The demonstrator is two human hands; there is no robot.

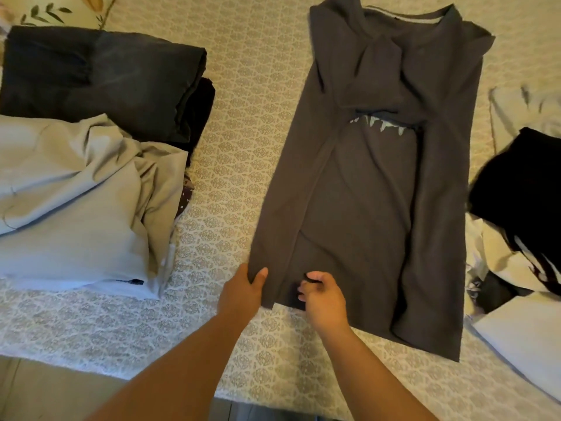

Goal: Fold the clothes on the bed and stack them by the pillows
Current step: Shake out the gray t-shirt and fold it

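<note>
Fingers (pixel 260 276) of the left hand (pixel 243 291) are curled round the near left corner of the dark grey shirt (pixel 373 189), with the thumb laid on top of the cloth and the hem pinched. Far to the left of those fingers, a pale grey garment (pixel 82 205) is heaped loosely on the patterned bedspread (pixel 239 123), and beyond it a dark folded garment (pixel 103 77) is laid on top of another black piece (pixel 202 110). Between the heap and the shirt, bare bedspread is seen. Just right of the left hand, the right hand (pixel 323 300) is held with its fingers curled, and a fold of the hem is pinched by them. The shirt is spread lengthwise away from both hands, its two sides folded inward and a pale print partly covered at mid-length. Well to the right of the right hand, a black garment (pixel 522 189) is draped over white clothes (pixel 498 259). No containers are seen.
</note>
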